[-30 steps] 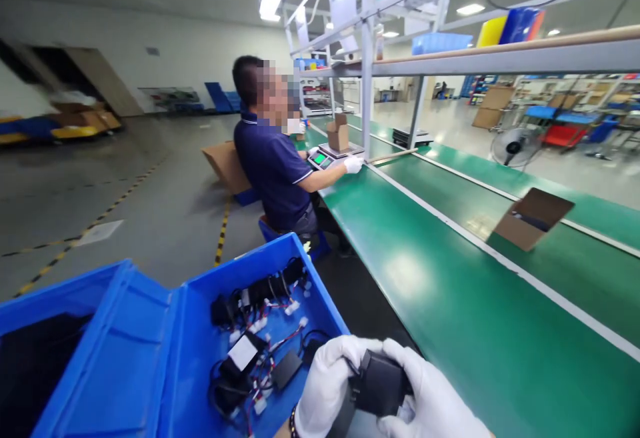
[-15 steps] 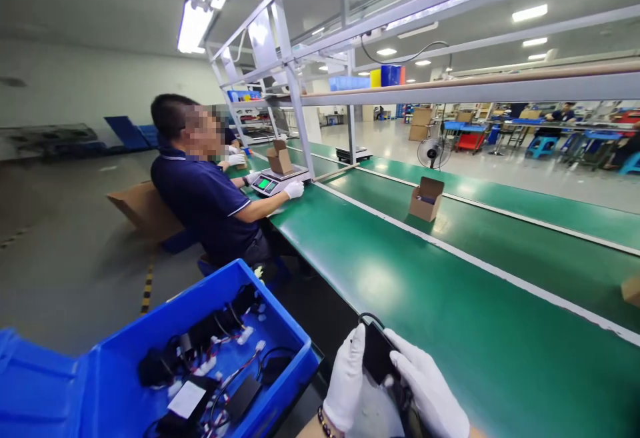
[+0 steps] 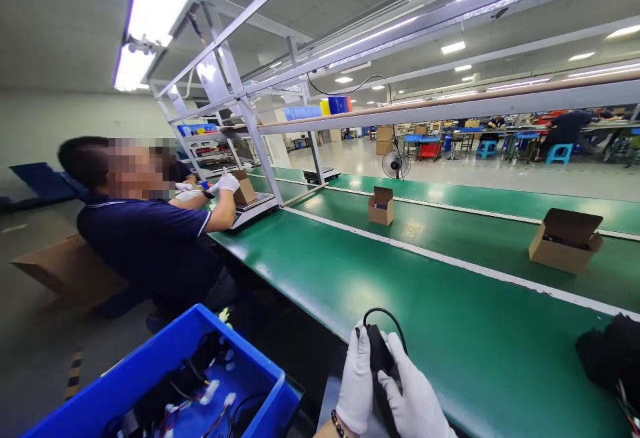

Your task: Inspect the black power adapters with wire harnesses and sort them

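Observation:
A black device (image 3: 380,351) with a looped black cable is held upright between my two white-gloved hands at the green bench's near edge. My left hand (image 3: 356,381) presses on its left side, a beaded bracelet at the wrist. On the other side, my right hand (image 3: 413,391) grips it with bent fingers. To the left is a blue bin (image 3: 200,321) with black parts and wires with white connectors inside. The lower end of the device is partly hidden by my right hand.
An open carton (image 3: 381,211) and a larger open carton (image 3: 565,251) stand on the green bench (image 3: 310,258). Black items (image 3: 613,358) lie at the right edge. A seated person (image 3: 145,238) at the left reaches to a box on a scale. A metal frame (image 3: 257,145) rises beyond.
The view has turned right, bringing the larger carton and black items into sight. The device now shows its narrow side. The person's hands have moved up to the box on the scale.

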